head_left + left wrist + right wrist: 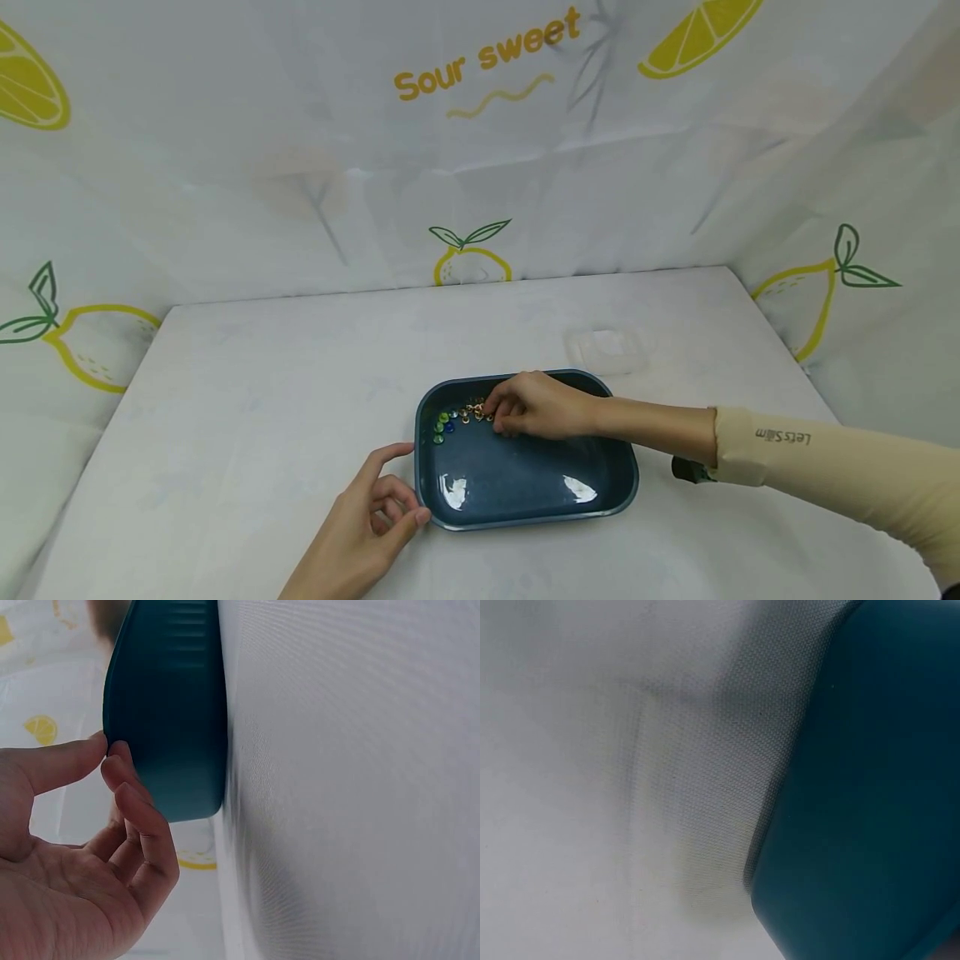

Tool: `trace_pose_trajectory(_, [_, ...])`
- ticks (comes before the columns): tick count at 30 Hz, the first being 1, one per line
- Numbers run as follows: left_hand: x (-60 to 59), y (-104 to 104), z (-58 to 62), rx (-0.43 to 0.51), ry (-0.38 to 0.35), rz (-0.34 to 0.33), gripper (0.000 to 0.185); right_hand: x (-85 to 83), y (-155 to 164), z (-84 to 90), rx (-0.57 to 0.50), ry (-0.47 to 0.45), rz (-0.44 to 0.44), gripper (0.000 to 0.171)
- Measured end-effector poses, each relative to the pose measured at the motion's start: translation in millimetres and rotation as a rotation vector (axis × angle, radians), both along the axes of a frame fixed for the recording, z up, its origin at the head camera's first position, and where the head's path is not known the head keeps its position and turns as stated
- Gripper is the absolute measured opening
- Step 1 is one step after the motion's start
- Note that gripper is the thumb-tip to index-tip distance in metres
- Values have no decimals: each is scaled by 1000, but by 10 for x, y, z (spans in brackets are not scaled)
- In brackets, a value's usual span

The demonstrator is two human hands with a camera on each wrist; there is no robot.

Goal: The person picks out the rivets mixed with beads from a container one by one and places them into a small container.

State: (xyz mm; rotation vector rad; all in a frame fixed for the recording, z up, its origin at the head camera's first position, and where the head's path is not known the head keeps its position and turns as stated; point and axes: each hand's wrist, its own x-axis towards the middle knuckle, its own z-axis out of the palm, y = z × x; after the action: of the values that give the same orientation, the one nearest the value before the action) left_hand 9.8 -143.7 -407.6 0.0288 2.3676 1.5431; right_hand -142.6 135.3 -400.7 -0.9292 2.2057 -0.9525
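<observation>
A dark blue rectangular tray [517, 483] with raised walls sits on the white-covered table. Along its far left inside lie several small shiny gems: green gems [439, 427], a blue gem [449, 427] and gold-coloured gems [467, 417]. My right hand [540, 406] reaches into the tray with bent fingers, its fingertips among the gold gems. Whether it pinches one is hidden. At the tray's near left corner, my left hand [375, 517] holds the rim. The left wrist view shows the left hand [90, 862] with thumb at the rim and bent fingers against the outer wall.
A clear plastic container [606, 350] stands behind the tray on the right. A white cloth with lemon prints [472, 267] hangs around the back and sides of the table. The right wrist view shows the tray's outer wall [862, 810] close up.
</observation>
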Motion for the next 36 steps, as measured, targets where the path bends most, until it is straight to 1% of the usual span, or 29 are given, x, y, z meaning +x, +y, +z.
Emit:
trace_pose_trajectory(8, [-2, 7, 2, -1, -12, 8, 75, 5, -8, -22, 24, 33, -10, 21])
trace_pose_trajectory(13, [-3, 6, -3, 2, 2, -3, 74, 11, 10, -39, 41, 68, -12, 18])
trace_pose_trajectory(19, [-5, 7, -13, -8, 5, 0, 75, 21, 15, -47, 44, 55, -19, 15])
trace_pose_trajectory(27, [5, -3, -16, 15, 47, -15, 72, 23, 21, -53, 41, 70, -15, 8])
trace_pose_trajectory(36, [13, -8, -9, 22, 47, -13, 72, 23, 13, -64, 31, 62, -5, 4])
